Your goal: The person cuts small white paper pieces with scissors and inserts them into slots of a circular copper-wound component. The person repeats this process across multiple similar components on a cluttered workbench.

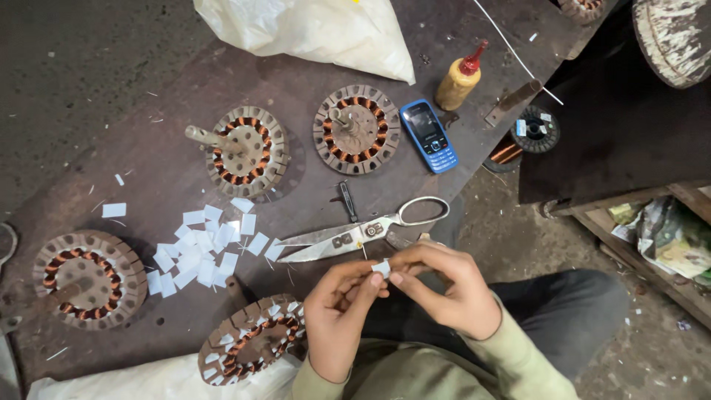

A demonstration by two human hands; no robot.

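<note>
I pinch paper slip (381,267) between left hand (341,311) and right hand (444,289) | both closed on it | stator (252,348) lies near-left, nearer left hand

Small white paper slip (381,267): pinched between fingertips of both hands, held in the air just right of the near stator (252,348), whose slots already carry white slips. It looks folded or curled; the exact shape is too small to tell.

Scissors (363,233) behind paper slip (381,267)
</note>
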